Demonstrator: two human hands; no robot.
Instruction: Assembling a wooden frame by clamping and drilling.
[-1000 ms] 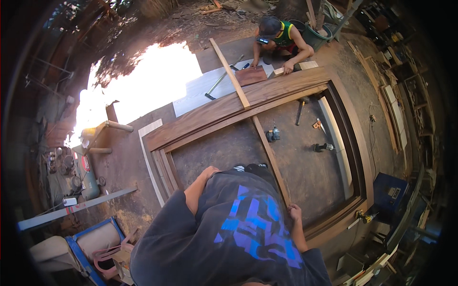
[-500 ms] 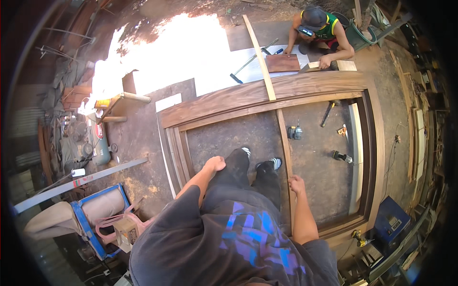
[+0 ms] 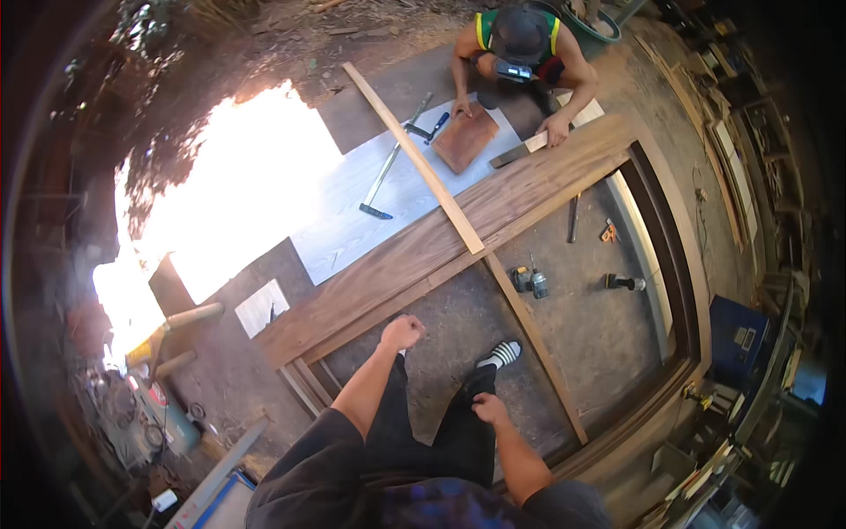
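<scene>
I stand within a dark wooden frame (image 3: 564, 167) lying flat, beside its narrow middle bar (image 3: 533, 339). My left hand (image 3: 401, 333) is raised near the inner edge of the top rail, fingers curled, their contents unclear. My right hand (image 3: 489, 407) is closed beside my dark trouser leg; I cannot make out what it holds. A pale batten (image 3: 414, 159) crosses the top rail. Two cordless drills (image 3: 529, 280) (image 3: 624, 282), a long-handled tool (image 3: 574, 216) and an orange clamp (image 3: 608, 231) lie inside the right opening.
A co-worker (image 3: 520, 40) crouches beyond the frame, hands on a reddish board (image 3: 465, 141) and a light wood piece (image 3: 533, 143). A bar clamp (image 3: 383, 181) lies on a white sheet (image 3: 330, 247). A gas cylinder (image 3: 172, 419), blue case (image 3: 740, 339) and timber (image 3: 736, 185) surround me.
The view has turned and moved forward. My right hand has left the middle bar for beside my leg; my left hand is nearer the top rail. The co-worker bends lower.
</scene>
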